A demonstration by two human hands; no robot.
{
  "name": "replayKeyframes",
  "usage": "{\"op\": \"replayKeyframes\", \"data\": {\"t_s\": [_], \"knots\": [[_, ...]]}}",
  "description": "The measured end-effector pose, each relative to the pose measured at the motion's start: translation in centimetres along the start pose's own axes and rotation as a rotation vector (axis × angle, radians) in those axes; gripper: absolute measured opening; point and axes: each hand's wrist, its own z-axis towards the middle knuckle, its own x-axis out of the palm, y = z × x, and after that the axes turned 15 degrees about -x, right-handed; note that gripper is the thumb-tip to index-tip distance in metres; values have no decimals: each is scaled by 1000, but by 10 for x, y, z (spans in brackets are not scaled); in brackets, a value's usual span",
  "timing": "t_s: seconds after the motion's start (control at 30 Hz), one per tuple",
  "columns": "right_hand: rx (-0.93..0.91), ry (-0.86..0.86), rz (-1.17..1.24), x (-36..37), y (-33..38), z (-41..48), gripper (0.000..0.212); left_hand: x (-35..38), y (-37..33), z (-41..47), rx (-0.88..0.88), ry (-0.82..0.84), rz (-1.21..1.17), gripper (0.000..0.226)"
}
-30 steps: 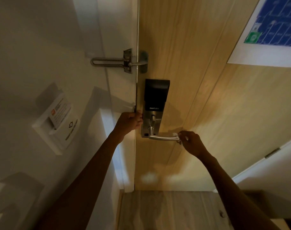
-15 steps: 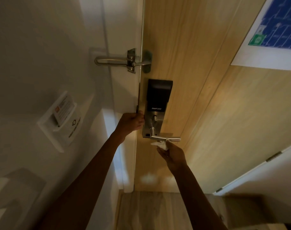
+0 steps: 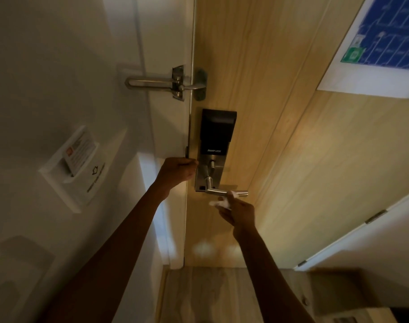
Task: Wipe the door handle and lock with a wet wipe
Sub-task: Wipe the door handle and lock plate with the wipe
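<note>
A wooden door (image 3: 257,89) carries a smart lock (image 3: 217,134) with a black upper panel and a steel lower plate. A steel lever handle (image 3: 216,191) sticks out to the right from that plate. My right hand (image 3: 239,212) is just below the lever, shut on a crumpled white wet wipe (image 3: 224,201) that touches the lever's underside near its free end. My left hand (image 3: 176,171) grips the door's edge right beside the lock plate.
A metal swing-bar door guard (image 3: 168,82) bridges frame and door above the lock. A key-card holder (image 3: 77,166) is on the white wall at left. A blue evacuation plan (image 3: 390,43) hangs on the door at upper right. Wooden floor (image 3: 210,294) lies below.
My right hand left the lever's far end, dropped below the lever and now presses the wipe up against its underside. My left hand has stayed on the door edge.
</note>
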Motion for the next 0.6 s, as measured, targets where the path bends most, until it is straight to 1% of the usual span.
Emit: {"op": "replayKeyframes", "data": {"t_s": [0.13, 0.2, 0.27, 0.33, 0.37, 0.43, 0.47, 0.5, 0.53, 0.57, 0.6], "knots": [[7, 141, -32, 10, -1, -5, 27, 1, -1, -2, -4, -7, 8, 9], [12, 165, -43, -2, 7, -2, 27, 0, 0, -2, 14, -4, 32, 9], [-5, 106, -45, -19, 15, 5, 26, -1, 1, -3, 26, 0, 42, 10], [-99, -22, -110, -36, 19, 12, 27, -1, 1, -3, 40, -2, 45, 11], [-183, -97, -197, -42, 17, 16, 27, 0, 1, -3, 47, -7, 43, 10], [-426, -222, -482, -50, 14, 18, 31, 1, 0, -3, 51, -17, 25, 10], [-557, -253, -620, -50, 15, 16, 36, 2, 0, -3, 52, -16, 19, 10], [-699, -256, -705, -47, 18, 13, 39, 1, 0, -2, 54, -14, 20, 11], [-842, -216, -735, -42, 21, 10, 34, 1, 0, -1, 58, -11, 27, 10], [-967, -139, -738, -35, 24, 6, 26, 0, 0, 0, 62, -6, 34, 10], [-1053, -39, -750, -26, 25, 2, 23, -1, 1, 1, 63, -2, 38, 10]]}}
